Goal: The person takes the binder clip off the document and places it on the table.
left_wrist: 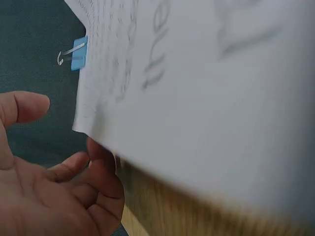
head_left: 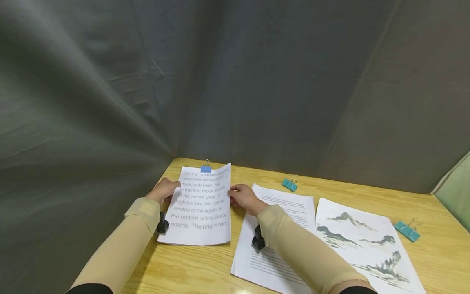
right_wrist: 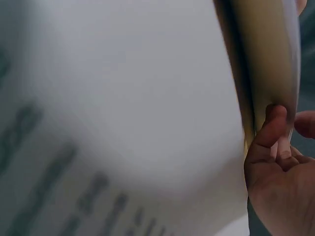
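Note:
A stack of paper with large print point(head_left: 200, 208) stands near the left end of the table, its right side raised and curved. A blue binder clip point(head_left: 206, 168) grips its top edge, handles up; it shows again as a light blue clip point(left_wrist: 79, 53) in the left wrist view. My left hand point(head_left: 164, 190) holds the stack's left edge, fingers curled beneath and thumb raised in the left wrist view. At the opposite edge my right hand point(head_left: 245, 198) holds the stack, its fingers behind the paper point(right_wrist: 147, 98) and partly hidden.
On the wooden table point(head_left: 191, 265), a small-print stack point(head_left: 293, 200) lies under my right forearm. Farther right is a sheet with a mountain painting point(head_left: 363, 241). Two teal binder clips lie loose: one clip point(head_left: 289, 185) behind, another clip point(head_left: 406, 231) at right. Grey cloth point(head_left: 257, 81) hangs behind.

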`<state>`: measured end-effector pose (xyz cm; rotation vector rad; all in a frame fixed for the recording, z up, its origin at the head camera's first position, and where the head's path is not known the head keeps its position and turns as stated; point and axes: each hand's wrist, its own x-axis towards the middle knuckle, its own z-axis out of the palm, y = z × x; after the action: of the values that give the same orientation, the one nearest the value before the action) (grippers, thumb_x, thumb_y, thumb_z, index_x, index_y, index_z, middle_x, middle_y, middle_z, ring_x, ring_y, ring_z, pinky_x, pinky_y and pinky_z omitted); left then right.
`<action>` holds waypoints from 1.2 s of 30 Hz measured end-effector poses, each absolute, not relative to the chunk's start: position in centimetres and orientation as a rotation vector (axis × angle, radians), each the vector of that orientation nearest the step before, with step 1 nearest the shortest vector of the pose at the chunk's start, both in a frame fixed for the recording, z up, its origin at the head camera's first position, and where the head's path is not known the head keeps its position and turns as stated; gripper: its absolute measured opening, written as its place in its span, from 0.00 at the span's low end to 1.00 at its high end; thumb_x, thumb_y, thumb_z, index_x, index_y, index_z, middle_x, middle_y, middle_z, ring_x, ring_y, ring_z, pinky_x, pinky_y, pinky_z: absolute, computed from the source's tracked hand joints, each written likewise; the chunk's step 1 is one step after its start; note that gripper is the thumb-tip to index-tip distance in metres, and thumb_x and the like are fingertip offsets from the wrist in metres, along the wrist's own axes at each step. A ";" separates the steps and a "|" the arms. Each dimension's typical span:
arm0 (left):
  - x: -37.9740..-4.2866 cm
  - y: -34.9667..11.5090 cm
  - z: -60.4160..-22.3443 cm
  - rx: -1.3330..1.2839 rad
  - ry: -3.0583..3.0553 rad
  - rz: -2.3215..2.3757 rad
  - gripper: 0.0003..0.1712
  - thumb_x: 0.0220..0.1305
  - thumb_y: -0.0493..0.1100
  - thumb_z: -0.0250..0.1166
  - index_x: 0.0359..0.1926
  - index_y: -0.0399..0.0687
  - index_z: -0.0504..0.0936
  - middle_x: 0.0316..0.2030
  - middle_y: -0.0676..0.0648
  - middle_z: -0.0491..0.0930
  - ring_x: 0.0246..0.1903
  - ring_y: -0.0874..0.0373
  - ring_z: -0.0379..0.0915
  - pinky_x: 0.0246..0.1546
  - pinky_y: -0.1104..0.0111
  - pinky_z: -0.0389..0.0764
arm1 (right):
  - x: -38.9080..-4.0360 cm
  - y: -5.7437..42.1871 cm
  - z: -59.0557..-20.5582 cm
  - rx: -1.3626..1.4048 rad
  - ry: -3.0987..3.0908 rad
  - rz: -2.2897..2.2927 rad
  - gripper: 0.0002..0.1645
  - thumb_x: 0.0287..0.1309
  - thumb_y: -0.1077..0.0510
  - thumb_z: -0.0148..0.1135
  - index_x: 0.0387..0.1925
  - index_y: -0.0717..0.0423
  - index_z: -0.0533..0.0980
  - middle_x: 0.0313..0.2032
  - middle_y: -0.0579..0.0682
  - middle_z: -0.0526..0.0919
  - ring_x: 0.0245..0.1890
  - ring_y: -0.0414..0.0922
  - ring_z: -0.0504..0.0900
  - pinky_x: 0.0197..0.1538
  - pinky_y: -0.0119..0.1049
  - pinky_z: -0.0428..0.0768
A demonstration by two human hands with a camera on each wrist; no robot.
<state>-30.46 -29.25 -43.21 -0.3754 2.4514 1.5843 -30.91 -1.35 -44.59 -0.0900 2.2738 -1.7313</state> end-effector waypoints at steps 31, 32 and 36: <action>-32.5 -28.0 -43.2 -0.324 2.477 1.450 0.20 0.69 0.43 0.50 0.51 0.30 0.69 0.41 0.39 0.72 0.36 0.49 0.72 0.37 0.63 0.73 | -29.4 0.7 -43.7 -0.198 2.308 -1.464 0.04 0.56 0.68 0.60 0.32 0.63 0.72 0.21 0.53 0.79 0.20 0.41 0.76 0.25 0.31 0.75; -32.7 -27.9 -43.3 -0.316 2.492 1.445 0.20 0.69 0.43 0.49 0.51 0.29 0.70 0.41 0.38 0.73 0.36 0.48 0.72 0.37 0.63 0.73 | -29.4 0.8 -43.7 -0.202 2.292 -1.459 0.05 0.56 0.68 0.60 0.30 0.63 0.71 0.21 0.53 0.79 0.20 0.42 0.76 0.24 0.31 0.75; -33.0 -27.5 -43.5 -0.299 2.534 1.446 0.21 0.69 0.42 0.49 0.54 0.28 0.69 0.45 0.35 0.72 0.40 0.45 0.71 0.41 0.58 0.73 | -29.3 1.2 -43.7 -0.221 2.266 -1.413 0.08 0.56 0.67 0.61 0.27 0.60 0.69 0.22 0.54 0.80 0.20 0.42 0.76 0.24 0.31 0.73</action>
<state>-33.01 -27.48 -43.46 -0.2987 2.5343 1.4465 -29.25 1.15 -43.73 -0.2212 2.2659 -1.4134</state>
